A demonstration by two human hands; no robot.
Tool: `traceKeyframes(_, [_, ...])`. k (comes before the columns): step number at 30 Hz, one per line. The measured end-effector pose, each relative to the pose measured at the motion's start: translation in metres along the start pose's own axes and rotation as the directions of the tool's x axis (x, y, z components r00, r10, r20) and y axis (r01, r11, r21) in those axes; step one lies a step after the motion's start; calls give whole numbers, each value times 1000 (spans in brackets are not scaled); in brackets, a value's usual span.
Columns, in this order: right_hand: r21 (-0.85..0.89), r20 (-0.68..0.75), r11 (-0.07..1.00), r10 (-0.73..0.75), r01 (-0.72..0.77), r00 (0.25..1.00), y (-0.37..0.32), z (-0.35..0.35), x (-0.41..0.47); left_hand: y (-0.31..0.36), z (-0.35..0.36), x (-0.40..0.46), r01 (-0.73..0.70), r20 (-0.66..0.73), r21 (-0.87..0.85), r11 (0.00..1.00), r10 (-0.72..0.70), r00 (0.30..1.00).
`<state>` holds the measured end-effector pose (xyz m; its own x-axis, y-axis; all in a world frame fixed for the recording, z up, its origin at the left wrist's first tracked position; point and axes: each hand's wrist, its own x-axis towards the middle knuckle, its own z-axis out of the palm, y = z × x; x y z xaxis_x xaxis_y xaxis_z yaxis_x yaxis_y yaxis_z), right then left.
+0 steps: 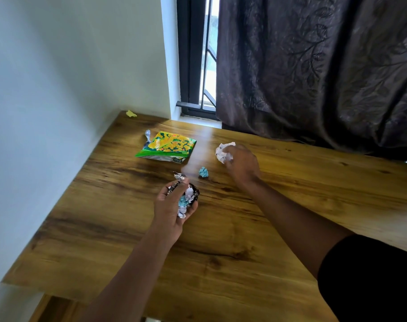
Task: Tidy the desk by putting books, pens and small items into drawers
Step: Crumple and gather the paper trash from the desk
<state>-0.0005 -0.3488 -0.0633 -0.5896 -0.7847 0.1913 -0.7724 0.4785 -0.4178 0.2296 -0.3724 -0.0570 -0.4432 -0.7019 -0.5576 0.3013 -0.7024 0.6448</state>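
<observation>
My left hand (172, 205) hovers over the middle of the wooden desk (221, 252) and grips a bundle of crumpled wrappers and paper (186, 196), silver, white and blue. My right hand (242, 163) reaches further back and curls its fingers round a white crumpled paper ball (223, 152) lying on the desk. A small blue crumpled paper ball (203, 172) lies loose between the two hands. A green and yellow snack packet (170, 146) lies flat at the back left, torn open at one end.
A small yellow scrap (131, 113) sits in the desk's far left corner by the white wall (58, 89). A dark patterned curtain (314, 66) hangs over the desk's back right edge, beside a window (208, 54).
</observation>
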Motion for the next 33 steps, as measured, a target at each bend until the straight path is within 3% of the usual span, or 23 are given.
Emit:
traceKeyframes(5, [111,-79,994,29,-21,996,-3,-12,-3,0,-1,0,-3,-28,-2,1000,2,1000])
traceKeyframes(8, [300,-108,952,97,-60,989,-17,-28,-13,0,0,-1,-5,-35,-18,1000,5,999])
traceKeyframes(13, [659,18,742,148,-123,989,-57,-60,-62,0,4,-4,-7,-66,-67,998,3,998])
traceKeyframes(18, [827,136,539,80,-158,987,-88,-56,-116,-4,6,-6,-9,-100,-137,991,-4,995])
traceKeyframes(26, [583,-6,812,-17,18,1000,-100,-36,-149,-9,-4,-9,42,-80,-137,990,-54,995])
traceKeyframes(33, [542,-74,836,-50,83,996,-106,-33,-156,-11,-15,-18,64,-12,-138,988,-67,998])
